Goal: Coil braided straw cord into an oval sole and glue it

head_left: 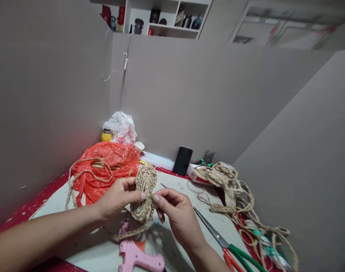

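An oval coil of braided straw cord (145, 177), wound in several rows, is held upright above the table. My left hand (120, 196) grips its left side, thumb across the front and fingers behind. My right hand (175, 211) pinches at the coil's right edge with thumb and forefinger. A loose tail of the braid hangs below and curves left. Under the coil lies a pink hot glue gun (141, 257), its nozzle end partly behind the braid. To the right of my right hand rest large scissors (217, 236) with red and green handles, blades partly open.
An orange plastic bag (116, 155) with braid on it stands at the left, near a white bag (121, 126), a yellow jar (106, 135) and a paper cup (139, 146). A phone (182, 160) leans by the wall. Pliers (208, 158) and tangled braid (230, 189) lie right.
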Available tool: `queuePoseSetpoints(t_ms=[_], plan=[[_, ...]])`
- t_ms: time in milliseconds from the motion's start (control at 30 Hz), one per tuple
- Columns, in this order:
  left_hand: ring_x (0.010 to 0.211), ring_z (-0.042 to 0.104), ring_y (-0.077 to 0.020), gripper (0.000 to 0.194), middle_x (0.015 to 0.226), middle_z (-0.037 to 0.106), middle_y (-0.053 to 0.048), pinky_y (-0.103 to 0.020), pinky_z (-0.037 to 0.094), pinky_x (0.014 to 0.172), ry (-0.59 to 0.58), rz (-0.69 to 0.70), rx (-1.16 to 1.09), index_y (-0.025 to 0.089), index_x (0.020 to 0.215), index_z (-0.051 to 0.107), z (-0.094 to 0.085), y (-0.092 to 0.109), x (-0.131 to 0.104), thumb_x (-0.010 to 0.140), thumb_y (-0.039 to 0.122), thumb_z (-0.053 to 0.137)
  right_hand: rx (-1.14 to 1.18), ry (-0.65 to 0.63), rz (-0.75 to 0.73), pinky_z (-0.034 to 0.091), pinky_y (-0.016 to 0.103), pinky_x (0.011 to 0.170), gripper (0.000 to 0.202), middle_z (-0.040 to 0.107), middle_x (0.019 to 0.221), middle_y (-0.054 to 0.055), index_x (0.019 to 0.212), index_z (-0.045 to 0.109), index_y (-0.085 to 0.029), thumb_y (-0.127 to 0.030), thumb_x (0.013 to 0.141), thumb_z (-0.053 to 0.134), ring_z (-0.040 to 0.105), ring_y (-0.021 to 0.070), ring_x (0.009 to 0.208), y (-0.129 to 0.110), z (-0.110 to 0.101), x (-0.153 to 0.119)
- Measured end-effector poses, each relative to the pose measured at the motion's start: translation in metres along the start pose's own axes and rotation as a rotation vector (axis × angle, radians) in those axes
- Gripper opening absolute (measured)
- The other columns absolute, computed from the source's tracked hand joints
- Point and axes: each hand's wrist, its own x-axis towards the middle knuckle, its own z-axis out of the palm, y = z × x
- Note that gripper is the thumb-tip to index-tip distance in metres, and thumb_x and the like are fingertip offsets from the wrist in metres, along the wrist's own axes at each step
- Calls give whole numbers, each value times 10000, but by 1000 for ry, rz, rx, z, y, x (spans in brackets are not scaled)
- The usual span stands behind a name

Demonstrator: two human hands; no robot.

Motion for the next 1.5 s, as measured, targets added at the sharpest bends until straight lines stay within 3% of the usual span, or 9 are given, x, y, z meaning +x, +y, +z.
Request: queuePoseSetpoints(t_ms=[267, 533, 700, 1133, 1333, 1500], plan=[[685, 629, -139, 320, 772, 720, -49, -247, 500, 649, 78, -22, -10, 108, 954, 700, 3, 2, -2, 655, 187, 783, 65, -77, 88, 360, 158, 414, 220, 588, 496, -47, 735, 690, -160, -360, 725, 781, 468, 45, 402, -2, -3, 5], [724, 641, -141, 348, 828, 733, -53, -245, 503, 677, 66, -27, 24, 123, 939, 694, -2, -1, 1, 623, 209, 814, 12, -89, 120, 352, 147, 409, 266, 567, 451, -47, 703, 705, -137, -383, 689, 804, 459, 41, 389, -4, -6, 5], [756, 647, -154, 327, 834, 736, -49, -253, 506, 695, 70, -5, 78, 132, 958, 697, -2, -5, 0, 655, 213, 792, -5, -81, 155, 354, 140, 394, 294, 563, 454, -54, 675, 681, -134, -379, 636, 839, 465, 42, 381, -7, -2, 2], [690, 635, -148, 259, 751, 704, -19, -252, 509, 641, 153, -28, 73, 130, 863, 664, 8, -4, -7, 661, 244, 779, 55, 9, 224, 389, 140, 401, 370, 566, 439, -49, 684, 652, -131, -464, 649, 810, 484, 45, 376, -1, 13, -5], [651, 625, -145, 264, 716, 701, -18, -252, 489, 625, 141, -5, 38, 133, 832, 664, 4, -10, 0, 638, 251, 798, 144, -3, 205, 389, 148, 404, 345, 590, 436, -34, 691, 665, -128, -439, 662, 812, 489, 50, 365, 8, 12, 1], [649, 627, -153, 276, 728, 709, -41, -269, 484, 641, 95, 27, 3, 128, 831, 682, 2, 0, 1, 647, 300, 795, 136, -70, 141, 419, 182, 425, 316, 673, 586, 35, 713, 706, -104, -409, 707, 785, 535, 73, 411, -3, 3, 6]])
